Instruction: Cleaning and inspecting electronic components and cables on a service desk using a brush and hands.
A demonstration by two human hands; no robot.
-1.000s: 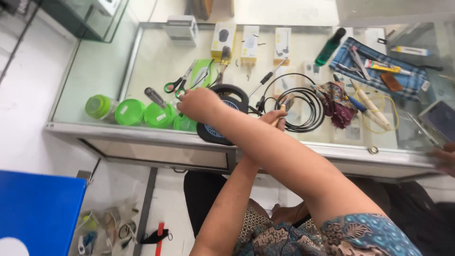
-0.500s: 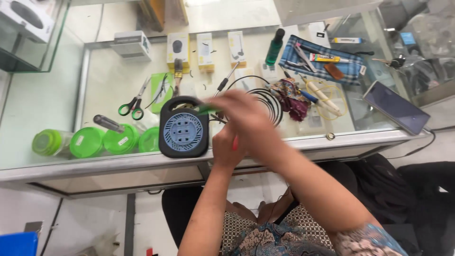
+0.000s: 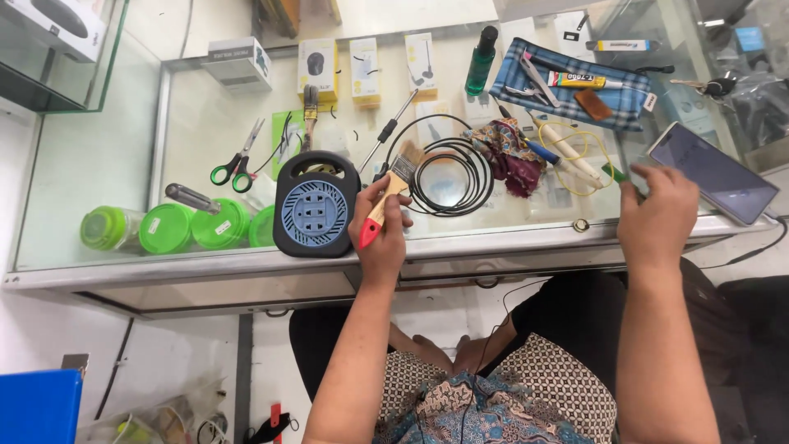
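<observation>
My left hand [image 3: 383, 233] grips a small paintbrush [image 3: 389, 196] with a wooden handle and a red end, its bristles pointing up and away over the glass counter [image 3: 107, 164]. Just left of it stands a black and blue cable reel socket box [image 3: 314, 207]. A coil of black cable [image 3: 452, 175] lies right of the brush. My right hand [image 3: 657, 215] rests at the counter's front edge, fingertips on a small green object [image 3: 614, 173], next to a dark smartphone [image 3: 712, 172].
Green-lidded jars [image 3: 168, 228] lie at the left, with green-handled scissors [image 3: 238, 164] behind them. A plaid pouch [image 3: 575, 82] with tools and a tube, a green bottle [image 3: 482, 49], a screwdriver [image 3: 388, 130], a patterned cloth [image 3: 509, 152] and small boxes [image 3: 317, 68] sit farther back.
My hands were together over the reel and cable; now they are apart. The left one holds the paintbrush by the reel, the right has moved right toward the phone.
</observation>
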